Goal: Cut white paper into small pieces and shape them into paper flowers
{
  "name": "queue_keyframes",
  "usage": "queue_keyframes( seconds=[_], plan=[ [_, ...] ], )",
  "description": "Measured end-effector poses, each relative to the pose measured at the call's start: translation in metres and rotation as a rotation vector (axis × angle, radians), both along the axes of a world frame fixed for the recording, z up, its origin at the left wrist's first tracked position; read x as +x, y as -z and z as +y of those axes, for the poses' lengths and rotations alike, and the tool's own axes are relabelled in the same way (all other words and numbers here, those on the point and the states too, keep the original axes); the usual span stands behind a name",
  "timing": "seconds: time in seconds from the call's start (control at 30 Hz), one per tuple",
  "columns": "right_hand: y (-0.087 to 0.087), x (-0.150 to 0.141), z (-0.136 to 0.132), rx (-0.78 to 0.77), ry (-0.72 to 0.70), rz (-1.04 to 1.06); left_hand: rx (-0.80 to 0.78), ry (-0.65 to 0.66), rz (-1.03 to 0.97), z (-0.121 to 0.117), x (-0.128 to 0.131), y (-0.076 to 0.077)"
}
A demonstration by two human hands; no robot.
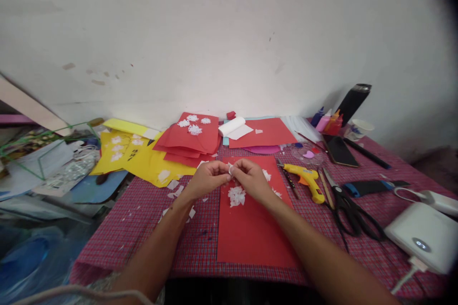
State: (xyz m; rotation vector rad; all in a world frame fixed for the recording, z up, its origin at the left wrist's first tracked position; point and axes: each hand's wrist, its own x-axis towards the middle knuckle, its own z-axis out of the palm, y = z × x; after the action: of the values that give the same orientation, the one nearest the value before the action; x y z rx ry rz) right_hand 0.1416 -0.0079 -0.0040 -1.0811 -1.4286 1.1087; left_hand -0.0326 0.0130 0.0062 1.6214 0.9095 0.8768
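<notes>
My left hand and my right hand meet above a sheet of red paper. Between their fingertips they pinch a small piece of white paper, mostly covered by the fingers. Just below the hands, a white paper flower lies on the red sheet. More white paper pieces show on the sheet beside my right hand, partly hidden by it. Loose white scraps lie on the checked tablecloth left of my left hand.
At the back are red papers with white flowers, a white paper roll and yellow paper. To the right lie a yellow glue gun, black scissors, a cutter, a phone and a white power bank. A black bottle stands behind.
</notes>
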Motion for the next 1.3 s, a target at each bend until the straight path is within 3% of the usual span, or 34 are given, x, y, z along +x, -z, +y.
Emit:
queue_keyframes(
  seconds=[0.9,1.3],
  plan=[
    [-0.004,0.0002,0.0,-0.079,-0.034,0.079,0.027,-0.049,0.059,-0.0037,0.0045,-0.0032],
    [-0.0044,0.0011,0.0,-0.11,-0.065,0.133,-0.032,-0.101,-0.021,-0.0019,0.0053,-0.0001]
  ],
)
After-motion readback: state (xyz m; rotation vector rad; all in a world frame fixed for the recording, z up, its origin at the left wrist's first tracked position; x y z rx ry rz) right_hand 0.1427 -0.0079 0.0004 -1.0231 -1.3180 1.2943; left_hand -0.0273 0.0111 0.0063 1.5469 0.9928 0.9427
